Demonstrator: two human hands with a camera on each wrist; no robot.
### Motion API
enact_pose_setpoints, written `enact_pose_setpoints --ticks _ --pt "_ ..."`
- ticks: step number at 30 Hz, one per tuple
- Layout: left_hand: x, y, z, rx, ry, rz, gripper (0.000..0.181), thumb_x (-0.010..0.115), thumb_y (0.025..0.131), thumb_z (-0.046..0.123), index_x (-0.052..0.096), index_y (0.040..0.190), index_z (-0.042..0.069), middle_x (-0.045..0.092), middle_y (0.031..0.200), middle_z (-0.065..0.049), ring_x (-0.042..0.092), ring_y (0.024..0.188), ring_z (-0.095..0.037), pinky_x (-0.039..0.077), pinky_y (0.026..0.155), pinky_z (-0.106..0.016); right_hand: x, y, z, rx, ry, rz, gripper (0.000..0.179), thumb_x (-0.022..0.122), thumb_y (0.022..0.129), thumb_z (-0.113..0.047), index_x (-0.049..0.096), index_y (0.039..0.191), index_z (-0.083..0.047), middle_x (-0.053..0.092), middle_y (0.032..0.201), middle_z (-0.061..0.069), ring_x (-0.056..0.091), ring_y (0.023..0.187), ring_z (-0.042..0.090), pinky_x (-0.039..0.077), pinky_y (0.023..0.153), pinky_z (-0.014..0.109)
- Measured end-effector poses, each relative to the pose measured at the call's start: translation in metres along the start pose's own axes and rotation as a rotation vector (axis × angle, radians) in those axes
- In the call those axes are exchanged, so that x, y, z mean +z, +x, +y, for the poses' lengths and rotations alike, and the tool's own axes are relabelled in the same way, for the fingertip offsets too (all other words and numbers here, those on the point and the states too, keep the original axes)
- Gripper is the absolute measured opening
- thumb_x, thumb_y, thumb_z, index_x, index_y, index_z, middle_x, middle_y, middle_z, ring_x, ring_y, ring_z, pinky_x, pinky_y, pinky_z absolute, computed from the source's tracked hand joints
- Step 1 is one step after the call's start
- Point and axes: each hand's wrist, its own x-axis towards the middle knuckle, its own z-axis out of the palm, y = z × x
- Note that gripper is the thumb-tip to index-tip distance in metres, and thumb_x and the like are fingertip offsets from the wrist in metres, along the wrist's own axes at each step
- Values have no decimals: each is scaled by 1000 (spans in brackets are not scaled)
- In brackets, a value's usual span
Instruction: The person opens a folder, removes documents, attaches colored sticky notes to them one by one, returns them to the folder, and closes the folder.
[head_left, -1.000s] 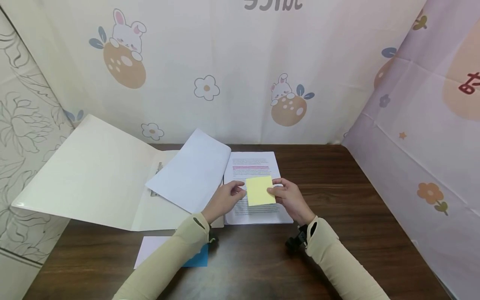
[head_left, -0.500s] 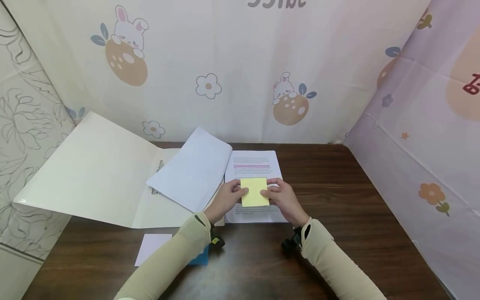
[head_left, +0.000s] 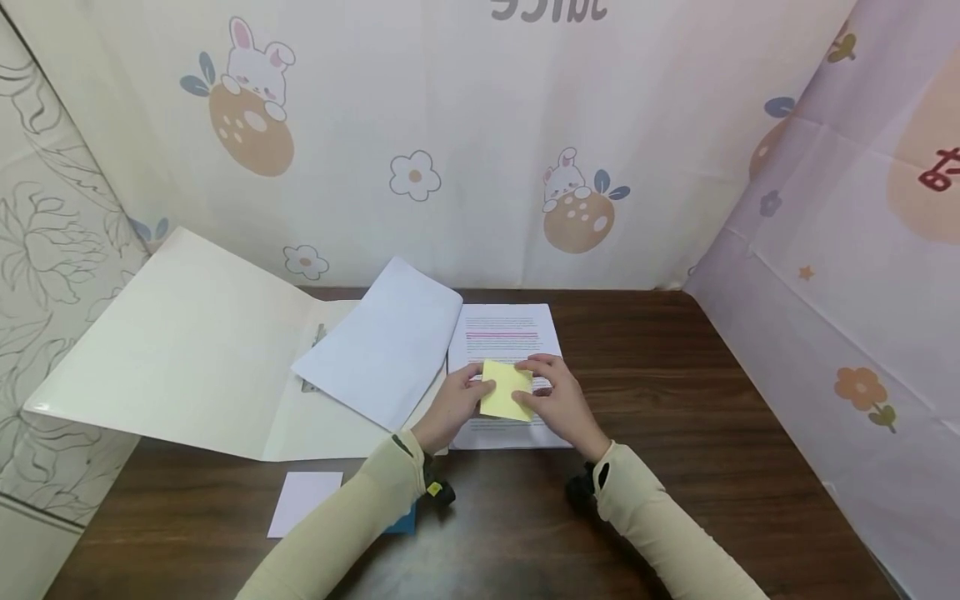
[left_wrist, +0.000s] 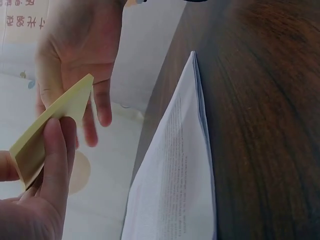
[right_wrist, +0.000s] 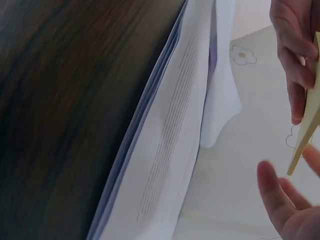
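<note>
The desk (head_left: 660, 467) is dark brown wood with a visible grain. On it lie the pages (head_left: 506, 329), with pink marking across their text. Above the pages, clear of the desk, is the yellow pad (head_left: 506, 392), held tilted. My left hand (head_left: 452, 406) pinches its left side between thumb and fingers. My right hand (head_left: 561, 404) has thumb and fingers spread about its right edge; I can't tell how firmly they touch.

Left of the pages, the white binder (head_left: 210, 350) lies open, partly under a blank sheet (head_left: 390, 342). Nearer me than the pages and to their left are a pale card (head_left: 300, 504) and something blue (head_left: 403, 522), mostly hidden by my left sleeve (head_left: 345, 517).

Behind the pages hangs a white curtain (head_left: 480, 100) printed with rabbits and flowers; to their right, a lilac curtain (head_left: 847, 275); far left, a panel (head_left: 45, 250) of line-drawn blossoms.
</note>
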Motion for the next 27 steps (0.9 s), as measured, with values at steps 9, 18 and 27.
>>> enact_pose_setpoints --ticks 9,18,27 --pt "-1 1 -7 -2 -23 -19 43 47 100 17 48 140 0 67 117 -17 66 83 -9 57 73 -26 3 -8 -3 -208 -185 -148 50 83 76 -26 66 121 -13 55 136 12 50 130 32 44 104 52" --pt "-3 1 -11 -27 -8 6 46 51 99 22 49 140 2 67 116 -17 65 81 -9 55 71 -23 6 -12 -2 -244 -242 -205 62 84 74 -33 60 128 -15 51 139 10 49 131 31 46 102 49" --pt "-5 2 -9 -49 19 -5 52 50 100 38 49 141 6 65 118 -13 65 83 -11 56 72 -25 4 -8 5 -219 -118 -200 49 79 81 -32 61 124 -14 56 136 8 54 126 27 49 97 48"
